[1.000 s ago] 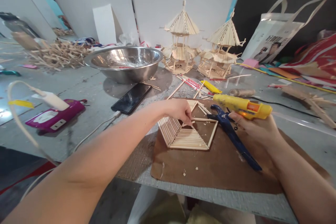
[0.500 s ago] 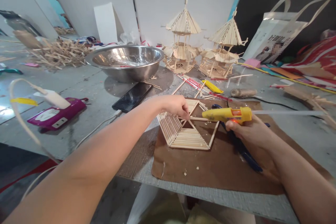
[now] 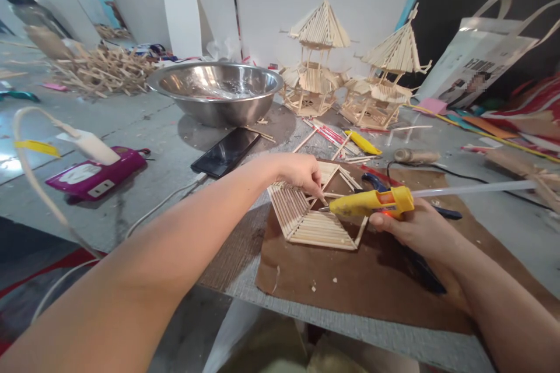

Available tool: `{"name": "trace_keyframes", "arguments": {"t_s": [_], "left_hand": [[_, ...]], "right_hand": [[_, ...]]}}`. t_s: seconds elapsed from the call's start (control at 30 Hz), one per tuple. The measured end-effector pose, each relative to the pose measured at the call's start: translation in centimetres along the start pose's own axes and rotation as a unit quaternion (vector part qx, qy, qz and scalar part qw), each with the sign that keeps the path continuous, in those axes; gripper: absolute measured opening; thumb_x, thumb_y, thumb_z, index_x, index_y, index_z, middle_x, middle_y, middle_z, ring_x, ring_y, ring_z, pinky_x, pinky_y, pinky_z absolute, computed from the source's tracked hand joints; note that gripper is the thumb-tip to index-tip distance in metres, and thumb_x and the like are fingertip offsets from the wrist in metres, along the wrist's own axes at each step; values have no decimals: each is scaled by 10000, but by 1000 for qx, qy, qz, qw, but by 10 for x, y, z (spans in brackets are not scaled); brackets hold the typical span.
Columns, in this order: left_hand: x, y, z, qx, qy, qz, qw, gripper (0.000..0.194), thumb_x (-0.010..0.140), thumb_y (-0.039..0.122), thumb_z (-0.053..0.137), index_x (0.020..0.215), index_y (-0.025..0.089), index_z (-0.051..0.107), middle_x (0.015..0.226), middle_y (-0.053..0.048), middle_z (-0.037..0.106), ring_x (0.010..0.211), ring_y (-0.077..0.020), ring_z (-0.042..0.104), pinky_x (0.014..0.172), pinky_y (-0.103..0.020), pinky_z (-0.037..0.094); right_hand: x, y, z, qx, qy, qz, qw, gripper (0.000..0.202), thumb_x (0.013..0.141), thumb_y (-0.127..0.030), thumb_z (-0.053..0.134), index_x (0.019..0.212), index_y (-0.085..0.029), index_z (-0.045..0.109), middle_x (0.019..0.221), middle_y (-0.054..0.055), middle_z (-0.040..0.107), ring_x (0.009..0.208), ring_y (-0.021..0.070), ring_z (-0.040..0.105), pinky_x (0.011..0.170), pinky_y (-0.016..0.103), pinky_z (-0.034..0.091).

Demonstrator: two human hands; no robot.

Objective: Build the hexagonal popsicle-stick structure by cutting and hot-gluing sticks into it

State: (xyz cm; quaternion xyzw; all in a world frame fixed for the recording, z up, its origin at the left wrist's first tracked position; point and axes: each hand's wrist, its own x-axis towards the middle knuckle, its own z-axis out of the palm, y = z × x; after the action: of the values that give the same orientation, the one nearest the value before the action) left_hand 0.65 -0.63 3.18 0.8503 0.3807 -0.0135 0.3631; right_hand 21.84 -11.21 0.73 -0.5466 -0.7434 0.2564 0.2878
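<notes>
While the left hand (image 3: 301, 173) pinches a thin stick at the middle of the hexagonal stick panel (image 3: 312, 215), the right hand (image 3: 413, 227) is closed around a yellow glue gun (image 3: 371, 202), its nozzle just beside those fingertips. The panel lies on a brown mat (image 3: 350, 280) on the grey surface (image 3: 144, 145). Behind stand a steel bowl (image 3: 216, 90), a black phone (image 3: 226, 151) and two stick pagodas (image 3: 319, 64).

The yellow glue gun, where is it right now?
The yellow glue gun is in the person's right hand, right of centre in the head view, its nozzle at the flat stick panel beside the left hand.
</notes>
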Motion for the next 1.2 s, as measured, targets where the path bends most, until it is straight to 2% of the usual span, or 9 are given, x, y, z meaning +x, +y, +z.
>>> {"name": "trace_keyframes", "arguments": {"t_s": [0.1,0.23,0.43,0.63,0.83,1.2], "left_hand": [[0,1,0,9,-13,1,1000,169,506,361,661,542,195,658,443,24,531,403,-71,352,438,-214,219],[0,2,1,7,-3,-6,1000,131,512,322,661,526,192,653,426,30,504,394,-70,336,433,-216,215],[1,2,2,41,-13,3,999,168,548,358,634,584,196,659,470,22,525,413,-74,354,432,-210,231],[0,5,1,67,-35,-2,997,189,585,361,605,642,189,659,515,19,543,450,-74,381,456,-207,255],[-3,7,-2,70,-75,-4,995,295,574,428,593,705,170,650,538,26,528,475,-64,365,488,-211,267],[-3,8,-3,85,-96,4,992,272,620,382,557,774,175,646,625,7,573,518,-71,403,509,-211,288]], "right_hand": [[0,-1,1,-6,-11,2,1000,219,661,-415,544,757,-247,647,682,-10,657,595,174,595,553,296,500],[1,-2,1,-6,-5,2,1000,222,660,-414,548,767,-248,649,687,-15,659,607,174,596,577,288,495],[1,-5,1,-12,-8,9,1000,236,659,-418,548,786,-246,647,702,-12,661,619,177,597,580,287,493],[0,-4,1,-11,-10,9,1000,234,663,-424,543,784,-252,646,688,-16,657,593,166,591,547,273,489],[-1,-6,-2,-23,-30,29,999,267,669,-443,528,791,-235,645,721,-8,660,627,172,594,572,274,484],[-2,-7,-8,-40,-50,47,997,274,679,-424,510,767,-204,647,697,5,650,609,170,579,564,280,464]]}}
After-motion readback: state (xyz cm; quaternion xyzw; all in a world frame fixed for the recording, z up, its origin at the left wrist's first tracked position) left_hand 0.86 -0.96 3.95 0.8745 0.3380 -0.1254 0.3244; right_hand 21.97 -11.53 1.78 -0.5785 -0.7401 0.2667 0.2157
